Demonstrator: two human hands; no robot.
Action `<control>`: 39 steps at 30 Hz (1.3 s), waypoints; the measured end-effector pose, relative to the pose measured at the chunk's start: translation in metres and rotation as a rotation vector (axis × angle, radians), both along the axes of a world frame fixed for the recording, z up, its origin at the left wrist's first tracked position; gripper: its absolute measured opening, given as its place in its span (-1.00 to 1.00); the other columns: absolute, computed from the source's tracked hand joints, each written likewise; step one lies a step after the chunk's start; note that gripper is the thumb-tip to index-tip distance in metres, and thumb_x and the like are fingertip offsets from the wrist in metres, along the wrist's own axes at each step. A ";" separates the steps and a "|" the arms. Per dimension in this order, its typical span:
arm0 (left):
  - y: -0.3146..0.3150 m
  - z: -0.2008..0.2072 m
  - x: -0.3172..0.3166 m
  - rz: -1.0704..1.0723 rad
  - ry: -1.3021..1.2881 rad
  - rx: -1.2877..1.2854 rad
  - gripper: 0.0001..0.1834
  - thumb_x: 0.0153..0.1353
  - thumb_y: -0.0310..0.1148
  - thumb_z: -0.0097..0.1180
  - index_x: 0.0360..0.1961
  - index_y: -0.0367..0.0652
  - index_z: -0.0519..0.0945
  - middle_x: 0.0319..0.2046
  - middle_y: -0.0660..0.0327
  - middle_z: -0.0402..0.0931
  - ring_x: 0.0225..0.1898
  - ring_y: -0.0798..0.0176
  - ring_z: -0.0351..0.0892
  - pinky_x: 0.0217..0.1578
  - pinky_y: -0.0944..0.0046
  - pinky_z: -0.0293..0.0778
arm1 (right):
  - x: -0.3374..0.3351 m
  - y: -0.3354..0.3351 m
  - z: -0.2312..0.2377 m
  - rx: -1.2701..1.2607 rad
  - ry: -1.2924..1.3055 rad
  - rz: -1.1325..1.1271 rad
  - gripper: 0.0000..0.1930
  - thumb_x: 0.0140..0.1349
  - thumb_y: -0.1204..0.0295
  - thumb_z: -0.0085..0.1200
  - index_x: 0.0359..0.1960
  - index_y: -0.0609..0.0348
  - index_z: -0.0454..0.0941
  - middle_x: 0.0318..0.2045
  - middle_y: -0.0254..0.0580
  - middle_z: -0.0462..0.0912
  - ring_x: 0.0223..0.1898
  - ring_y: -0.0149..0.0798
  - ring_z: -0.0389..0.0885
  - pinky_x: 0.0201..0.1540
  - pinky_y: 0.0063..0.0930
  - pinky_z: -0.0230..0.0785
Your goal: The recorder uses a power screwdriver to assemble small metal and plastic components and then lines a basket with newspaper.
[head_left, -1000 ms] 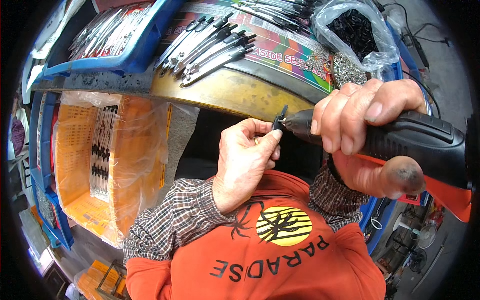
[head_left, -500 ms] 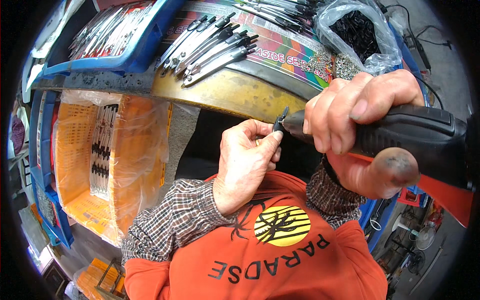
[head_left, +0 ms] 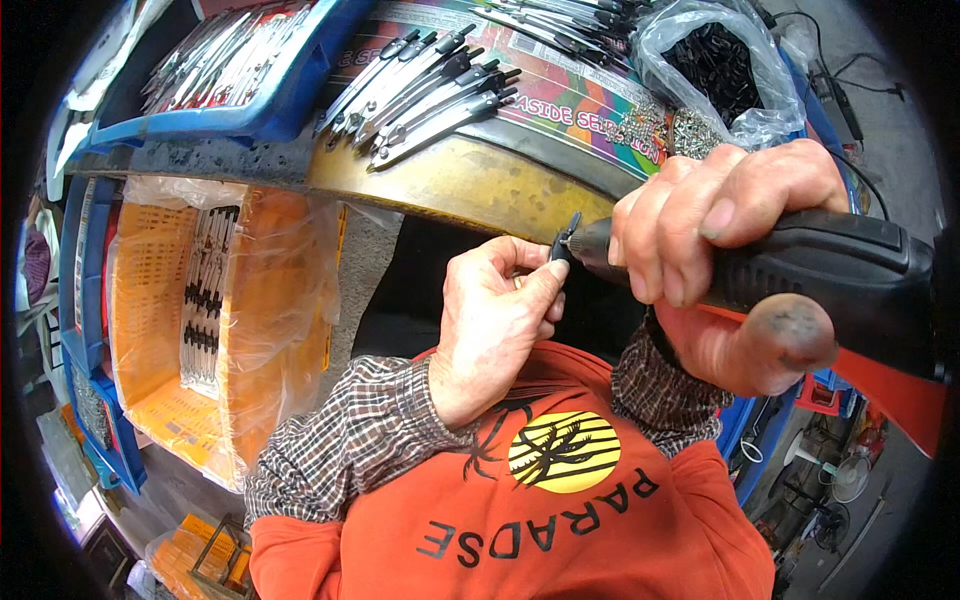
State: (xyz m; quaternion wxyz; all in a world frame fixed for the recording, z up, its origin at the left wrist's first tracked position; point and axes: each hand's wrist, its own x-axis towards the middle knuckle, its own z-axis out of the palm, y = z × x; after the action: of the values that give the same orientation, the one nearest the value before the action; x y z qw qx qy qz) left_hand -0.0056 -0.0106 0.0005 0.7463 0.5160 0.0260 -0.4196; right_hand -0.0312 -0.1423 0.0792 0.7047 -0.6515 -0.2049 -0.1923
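My left hand (head_left: pixel 490 325) pinches a small black plastic piece (head_left: pixel 561 246) between thumb and fingers, in front of the table edge. Wrapped round a black electric screwdriver (head_left: pixel 820 265) with a red lower part is my right hand (head_left: pixel 730 225). The screwdriver's tip points left and meets the black piece, or comes very close to it. My left fingers hide much of the piece. A spread bunch of metal drawing compasses with black tops (head_left: pixel 430 95) lies on the table just beyond my hands.
Small metal screws (head_left: pixel 690 132) lie by a clear bag of black parts (head_left: pixel 715 75) at the far right. More compasses (head_left: pixel 560 35) lie at the back. A blue bin (head_left: pixel 265 122) of silver pieces stands far left, above a lined orange basket (head_left: pixel 150 340) with packed compasses.
Almost nothing differs. The view has shifted very slightly; both hands keep their hold on the black piece and the screwdriver.
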 end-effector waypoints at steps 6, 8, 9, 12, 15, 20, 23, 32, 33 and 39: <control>0.000 0.006 0.001 -0.012 -0.037 0.037 -0.86 0.14 -0.45 0.05 -0.39 -0.36 0.47 -0.68 0.29 0.42 -0.68 0.54 0.33 -0.68 0.55 0.27 | 0.011 0.005 -0.007 0.035 -0.104 0.063 -0.49 -0.01 0.04 0.18 -0.33 0.22 0.26 -0.67 -0.29 0.36 -0.67 -0.37 0.37 -0.53 -0.46 0.34; 0.001 0.004 0.001 0.003 -0.053 -0.005 -0.85 0.14 -0.45 0.06 -0.40 -0.37 0.47 -0.68 0.28 0.41 -0.69 0.54 0.32 -0.69 0.55 0.27 | 0.015 0.003 -0.009 0.045 -0.148 0.083 -0.49 -0.01 0.04 0.19 -0.33 0.22 0.27 -0.67 -0.29 0.36 -0.67 -0.37 0.37 -0.53 -0.46 0.34; 0.001 0.003 0.000 0.014 -0.060 -0.025 -0.85 0.14 -0.45 0.05 -0.39 -0.37 0.47 -0.68 0.28 0.41 -0.69 0.54 0.31 -0.69 0.55 0.26 | 0.013 0.002 -0.010 0.049 -0.171 0.092 -0.49 -0.01 0.05 0.19 -0.33 0.22 0.27 -0.67 -0.29 0.36 -0.67 -0.37 0.37 -0.53 -0.46 0.34; 0.002 0.004 0.003 -0.017 -0.057 0.025 -0.85 0.14 -0.46 0.05 -0.38 -0.38 0.47 -0.67 0.28 0.41 -0.68 0.54 0.32 -0.69 0.55 0.27 | -0.003 0.003 0.010 -0.073 0.062 -0.008 -0.52 -0.03 0.14 0.23 -0.32 0.25 0.27 -0.67 -0.28 0.35 -0.67 -0.36 0.37 -0.53 -0.45 0.34; 0.003 -0.002 0.002 -0.028 -0.109 0.011 -0.85 0.15 -0.45 0.04 -0.38 -0.37 0.48 -0.67 0.30 0.42 -0.67 0.54 0.34 -0.68 0.55 0.30 | -0.011 0.007 0.006 -0.007 0.103 -0.156 -0.54 -0.03 0.17 0.23 -0.32 0.25 0.28 -0.68 -0.28 0.36 -0.66 -0.35 0.38 -0.53 -0.44 0.35; 0.013 0.002 0.000 -0.169 -0.273 0.023 -0.80 0.16 -0.44 0.03 -0.23 -0.34 0.47 -0.56 0.34 0.43 -0.58 0.56 0.34 -0.58 0.58 0.31 | -0.013 -0.005 0.002 0.115 -0.085 -0.056 -0.58 0.08 0.12 0.12 -0.30 0.20 0.26 -0.63 -0.30 0.38 -0.65 -0.35 0.39 -0.48 -0.42 0.36; 0.018 0.005 0.001 -0.056 -0.465 0.017 -0.87 0.09 -0.54 0.03 -0.33 -0.37 0.48 -0.61 0.31 0.43 -0.65 0.54 0.36 -0.64 0.53 0.32 | -0.016 -0.011 0.007 0.109 -0.127 -0.061 -0.58 0.10 0.12 0.10 -0.30 0.19 0.25 -0.63 -0.30 0.37 -0.64 -0.36 0.39 -0.47 -0.43 0.35; 0.018 0.023 0.075 0.252 -1.583 0.488 -0.75 -0.07 -0.63 0.07 -0.30 -0.21 0.50 -0.48 0.06 0.46 -0.42 0.00 0.48 -0.39 0.19 0.40 | -0.024 -0.039 0.031 -0.031 0.179 -0.557 -0.62 0.10 0.37 0.08 -0.14 0.30 0.22 -0.66 -0.32 0.30 -0.64 -0.45 0.33 -0.53 -0.57 0.28; 0.014 0.023 0.084 0.283 -1.715 0.517 -0.75 -0.08 -0.62 0.08 -0.29 -0.20 0.50 -0.47 0.07 0.46 -0.41 0.00 0.48 -0.37 0.18 0.40 | -0.022 -0.046 0.034 0.028 0.172 -0.569 -0.63 0.05 0.45 0.14 -0.17 0.32 0.27 -0.63 -0.30 0.35 -0.65 -0.46 0.38 -0.55 -0.59 0.30; 0.003 0.021 0.108 0.288 -1.956 0.703 -0.74 -0.06 -0.57 0.02 -0.28 -0.11 0.53 -0.47 0.16 0.45 -0.36 0.08 0.45 -0.33 0.20 0.40 | -0.008 -0.102 0.054 -0.159 0.223 -0.794 -0.63 -0.04 0.47 0.23 -0.26 0.30 0.32 -0.68 -0.33 0.43 -0.69 -0.47 0.41 -0.60 -0.64 0.26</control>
State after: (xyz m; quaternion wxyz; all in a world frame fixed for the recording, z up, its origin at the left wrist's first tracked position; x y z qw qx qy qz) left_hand 0.1028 -0.0079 0.0219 0.2930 0.8099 -0.4070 0.3042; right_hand -0.0395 -0.2439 0.1330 0.5412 -0.7490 0.1257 -0.3610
